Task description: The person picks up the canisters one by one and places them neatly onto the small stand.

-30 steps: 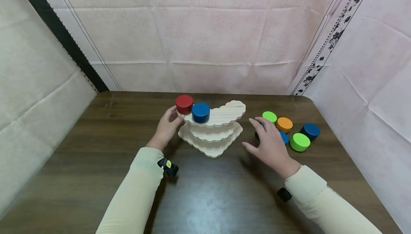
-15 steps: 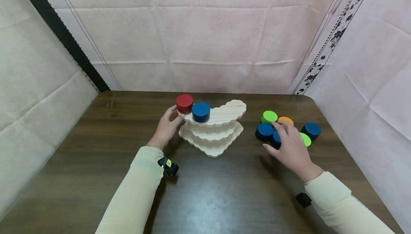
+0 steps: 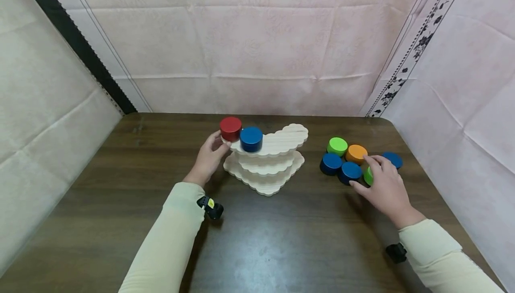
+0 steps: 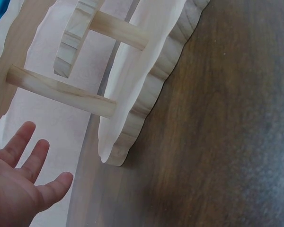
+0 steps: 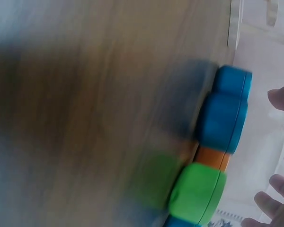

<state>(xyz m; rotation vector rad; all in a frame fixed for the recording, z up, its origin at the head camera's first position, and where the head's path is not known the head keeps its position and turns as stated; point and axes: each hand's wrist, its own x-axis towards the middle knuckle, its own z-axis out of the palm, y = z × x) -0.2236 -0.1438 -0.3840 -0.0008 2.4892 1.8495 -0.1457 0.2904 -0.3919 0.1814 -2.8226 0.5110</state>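
A pale wooden tiered stand (image 3: pixel 281 143) with scalloped shelves joined by dowels stands mid-table. On its top shelf, toward the left, sit a red round lidded tin (image 3: pixel 231 128) and a blue tin (image 3: pixel 251 139). My left hand (image 3: pixel 208 158) holds the left end of that shelf between thumb and forefinger, beside the red tin; in the left wrist view the other fingers (image 4: pixel 38 156) are spread below. My right hand (image 3: pixel 386 188) reaches over a green tin (image 3: pixel 368 176), fingers apart and loosely bent. It partly hides this tin and a blue tin (image 3: pixel 393 158) behind.
Left of my right hand, two more blue tins (image 3: pixel 331 163), an orange tin (image 3: pixel 356 153) and another green tin (image 3: pixel 337 145) stand close together on the brown table (image 3: pixel 257 239). Pale cloth walls (image 3: pixel 261 52) rise at the back and both sides.
My right hand has moved right across the group of tins, from beside the left ones to over the nearer green one. My left hand has stayed at the shelf end.
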